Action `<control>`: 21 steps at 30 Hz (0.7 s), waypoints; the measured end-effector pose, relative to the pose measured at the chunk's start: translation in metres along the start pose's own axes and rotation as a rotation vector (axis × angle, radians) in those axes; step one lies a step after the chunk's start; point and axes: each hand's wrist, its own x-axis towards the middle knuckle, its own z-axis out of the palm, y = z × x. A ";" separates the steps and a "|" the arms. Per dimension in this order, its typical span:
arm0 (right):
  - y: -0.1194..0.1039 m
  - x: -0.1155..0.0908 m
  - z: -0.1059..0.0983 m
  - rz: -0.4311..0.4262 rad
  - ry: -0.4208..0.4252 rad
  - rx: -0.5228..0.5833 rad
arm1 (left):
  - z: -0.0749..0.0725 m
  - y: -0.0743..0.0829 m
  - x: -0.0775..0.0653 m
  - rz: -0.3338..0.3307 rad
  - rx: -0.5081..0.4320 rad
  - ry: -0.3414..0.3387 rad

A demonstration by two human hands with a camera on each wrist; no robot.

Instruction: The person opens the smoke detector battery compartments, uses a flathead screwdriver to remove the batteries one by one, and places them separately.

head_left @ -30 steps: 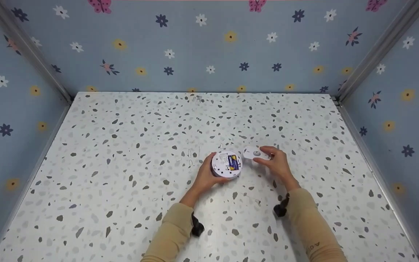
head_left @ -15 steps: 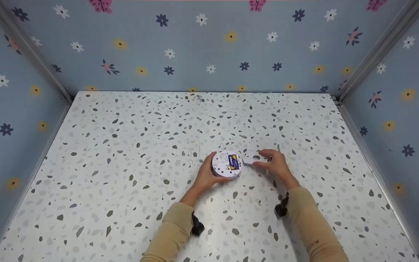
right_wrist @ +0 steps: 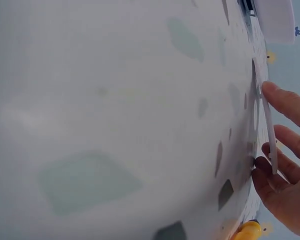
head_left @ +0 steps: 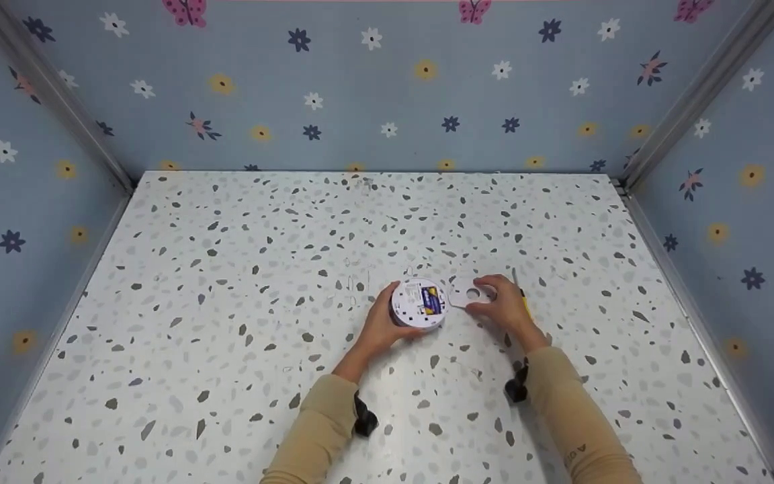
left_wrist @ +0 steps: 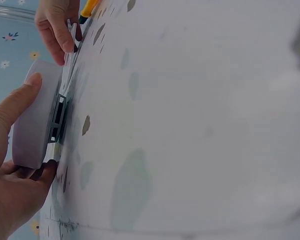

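Observation:
My left hand point(head_left: 381, 325) grips a round white smoke detector point(head_left: 408, 313) by its edge, fingers on the left side and thumb along the near edge. Its upward face has small dark slots and a blue-and-yellow rectangle point(head_left: 432, 300). In the left wrist view a dark frame point(left_wrist: 58, 119) shows on the underside of its white body. Just to the right, my right hand point(head_left: 509, 304) pinches a thin white mounting plate point(head_left: 459, 297) with a round hole between thumb and fingers. The plate lies low over the table, its left end close beside the detector.
Partly hidden behind the right hand lies a screwdriver with a yellow handle point(head_left: 527, 306) and a thin shaft point(head_left: 514, 274). Faint loop-like marks point(head_left: 351, 284) show on the speckled white table point(head_left: 226, 336) left of the detector. Blue flowered panels point(head_left: 373, 81) wall the back and both sides.
The right hand has tilted the plate flatter and shifted slightly left, and the screwdriver's yellow handle has come into sight. The left hand and the smoke detector have stayed in place.

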 end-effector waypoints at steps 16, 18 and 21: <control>0.000 -0.002 0.001 0.000 -0.002 -0.038 | 0.000 0.000 0.001 -0.018 0.012 -0.006; 0.000 -0.002 0.000 -0.020 -0.001 -0.047 | 0.000 0.000 0.001 -0.019 0.011 -0.009; 0.001 -0.003 0.000 -0.029 -0.007 -0.053 | 0.000 0.000 0.002 -0.020 0.010 -0.008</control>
